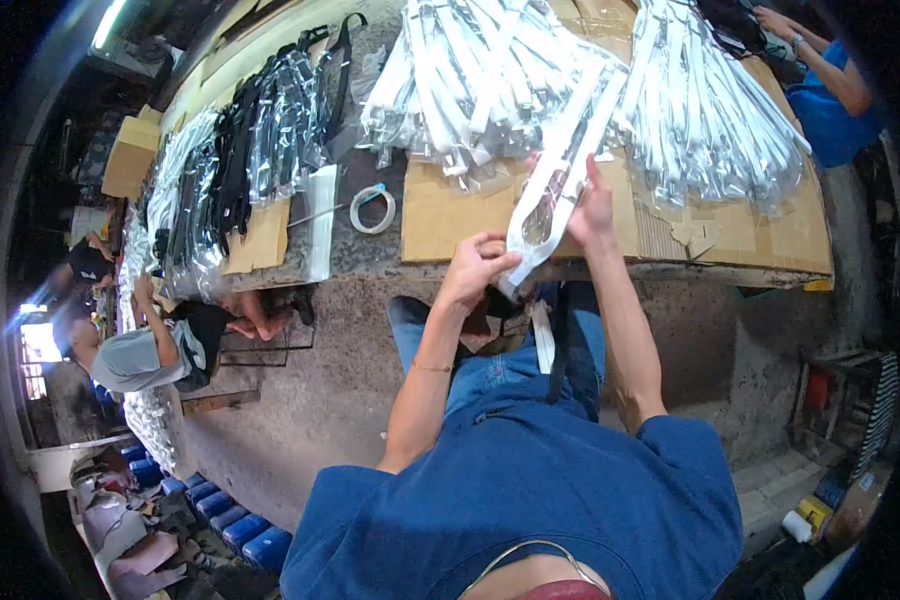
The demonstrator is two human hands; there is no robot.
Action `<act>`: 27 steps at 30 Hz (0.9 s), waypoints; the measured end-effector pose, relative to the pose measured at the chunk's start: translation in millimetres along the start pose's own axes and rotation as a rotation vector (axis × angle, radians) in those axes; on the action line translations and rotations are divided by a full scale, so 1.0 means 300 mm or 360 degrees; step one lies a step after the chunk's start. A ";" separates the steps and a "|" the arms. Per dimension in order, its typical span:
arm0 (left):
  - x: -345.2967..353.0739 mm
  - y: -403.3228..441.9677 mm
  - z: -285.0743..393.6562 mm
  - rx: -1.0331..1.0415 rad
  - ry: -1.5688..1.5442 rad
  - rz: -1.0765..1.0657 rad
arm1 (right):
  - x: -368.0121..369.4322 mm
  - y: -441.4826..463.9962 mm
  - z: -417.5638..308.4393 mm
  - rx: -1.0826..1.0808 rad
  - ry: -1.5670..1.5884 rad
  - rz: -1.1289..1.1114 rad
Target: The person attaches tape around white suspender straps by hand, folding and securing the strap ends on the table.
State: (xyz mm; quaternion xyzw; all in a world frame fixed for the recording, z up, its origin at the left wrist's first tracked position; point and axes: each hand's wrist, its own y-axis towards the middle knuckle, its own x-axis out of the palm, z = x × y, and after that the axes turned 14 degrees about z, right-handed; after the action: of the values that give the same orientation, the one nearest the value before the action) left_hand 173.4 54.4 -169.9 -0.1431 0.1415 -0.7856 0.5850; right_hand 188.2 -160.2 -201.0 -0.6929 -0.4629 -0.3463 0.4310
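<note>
A long white strap (560,180), looking like a looped belt in a clear plastic sleeve, slants over the front edge of the table. My left hand (478,268) pinches its near, rounded end between thumb and fingers. Further up, my right hand (594,208) grips the strap's side, thumb on the near side and the other fingers partly hidden behind it. The strap's far end overlaps a fanned pile of similar white straps (470,75), so where it ends is hard to make out.
A second white strap pile (705,110) lies right on cardboard (450,220). Left are black straps in plastic (280,130) and a roll of tape (372,209). One co-worker (140,355) sits at left; another person's blue sleeve (835,110) shows at upper right. A wooden stool (830,400) stands right.
</note>
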 end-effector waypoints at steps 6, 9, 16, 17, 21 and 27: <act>0.025 0.059 0.058 -0.0084 0.0188 -0.0043 | 0.137 0.165 -0.257 -0.0054 -0.0106 -0.0056; 0.080 0.163 0.119 0.0004 0.0310 -0.0098 | 0.242 0.253 -0.405 -0.0246 -0.0376 -0.0044; 0.185 0.427 0.190 -0.0033 0.0206 -0.0199 | 0.212 0.552 -0.666 -0.0555 -0.0675 0.0070; 0.198 0.433 0.201 -0.0044 0.0231 -0.0148 | 0.158 0.609 -0.708 -0.0459 -0.0588 -0.0025; 0.222 0.459 0.193 -0.0024 0.0424 -0.0098 | 0.098 0.681 -0.787 -0.0475 -0.0348 0.0137; 0.228 0.533 0.105 -0.0019 0.0560 -0.0031 | -0.035 0.733 -0.955 -0.0945 -0.2615 0.1162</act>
State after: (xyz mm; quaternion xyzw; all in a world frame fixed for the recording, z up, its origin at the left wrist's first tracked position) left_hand 307.4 -57.1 -199.2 -0.0082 0.2450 -0.8033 0.5427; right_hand 368.3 -470.7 -159.7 -0.9032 -0.2690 0.3026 -0.1421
